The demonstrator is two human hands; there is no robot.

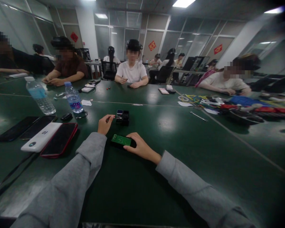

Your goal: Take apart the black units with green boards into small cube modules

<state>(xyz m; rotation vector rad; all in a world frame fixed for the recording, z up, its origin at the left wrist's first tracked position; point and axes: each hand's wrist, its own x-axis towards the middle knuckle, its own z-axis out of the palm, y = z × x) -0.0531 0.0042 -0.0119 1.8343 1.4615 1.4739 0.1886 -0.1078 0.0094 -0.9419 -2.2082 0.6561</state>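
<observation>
My right hand (pixel 141 146) grips the near right end of a green circuit board (pixel 121 139), which sits in a dark casing low over the green table, its component side facing up. Fingers curled and tips pinched together, my left hand (pixel 105 124) is just left of a small black box with compartments (pixel 125 117). Whatever the left fingertips may hold is too small to make out. The box stands a little beyond the circuit board.
Left of my arm lie a white power bank (pixel 41 136), a red-cased phone (pixel 60 139) and other dark phones. Two water bottles (pixel 73 98) stand behind them. Tweezers (pixel 198 116) and a heap of cables (pixel 242 106) lie right. Several people sit around the table.
</observation>
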